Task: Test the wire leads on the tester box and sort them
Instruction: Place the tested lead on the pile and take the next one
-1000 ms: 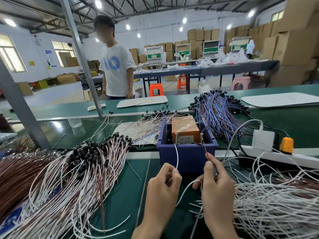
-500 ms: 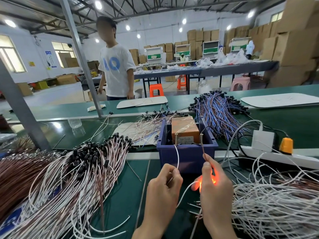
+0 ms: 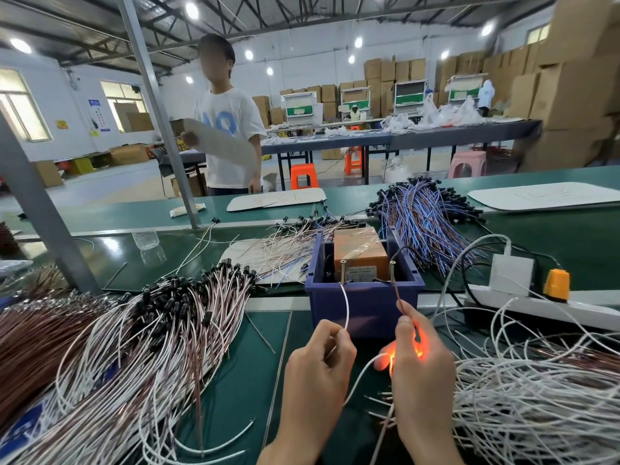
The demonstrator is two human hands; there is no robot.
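- Now, your left hand [image 3: 322,360] is curled, thumb and forefinger pinching the white lead [image 3: 347,307] just below the front of the blue bin [image 3: 362,310].
- From that pinch the white lead rises to the left screw post [image 3: 343,270] at the bin's front rim and appears to touch it.
- Your right hand [image 3: 419,364] is closed round the brown lead [image 3: 398,294], the forefinger stretched up along it; the lead's tip reaches the right screw post [image 3: 392,270].
- An orange glow [image 3: 391,356] shines through your right fingers from something they enclose; the part itself is hidden.
- A loop of the white lead runs from under your left hand across to the glow.
- The orange tester box [image 3: 359,250], wrapped in clear tape, sits inside the blue bin just behind the two posts.
- To your left a broad pile of white and brown leads with black tips [image 3: 151,330] fans across the green belt [image 3: 241,391].
- To your right lies a tangled heap of white leads [image 3: 536,401], close against your right wrist.
- Behind the bin a bundle of blue and purple leads [image 3: 422,219] spreads out, and a smaller scatter of leads rests on a pale sheet [image 3: 241,256].
- A white power strip [image 3: 536,308] carries a white adapter [image 3: 511,273] and an orange plug [image 3: 557,285], right of the bin.
- Across the belt a person in a white T-shirt [image 3: 231,139] holds a flat grey board.
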